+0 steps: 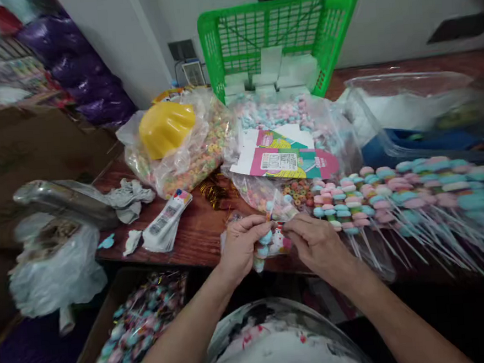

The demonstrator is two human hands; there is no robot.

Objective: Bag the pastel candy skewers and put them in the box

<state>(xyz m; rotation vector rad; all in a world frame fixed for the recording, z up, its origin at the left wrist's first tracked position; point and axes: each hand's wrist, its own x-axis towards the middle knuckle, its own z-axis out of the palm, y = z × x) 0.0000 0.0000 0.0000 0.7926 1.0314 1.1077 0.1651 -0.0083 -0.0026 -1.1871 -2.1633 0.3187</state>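
Observation:
My left hand (245,241) is closed around a marshmallow skewer (262,252) with pale blue and white pieces, its lower end sticking out below the fingers. Between my hands is a small printed plastic bag (278,241) with red and white figures, close against the skewer. My right hand (312,237) has its fingers pinched together at the bag's right side; what is in the pinch is too small to make out. Right of it lie rows of pink and blue marshmallow skewers (408,192), their white sticks pointing toward me.
Behind my hands are bags of cereal rings (191,168) and marshmallows (303,111), folded cartons (286,159) and a green basket (275,7). At left lie printed bags (166,223) and gold ties (214,191). Below the table edge, a box holds wrapped skewers (132,333).

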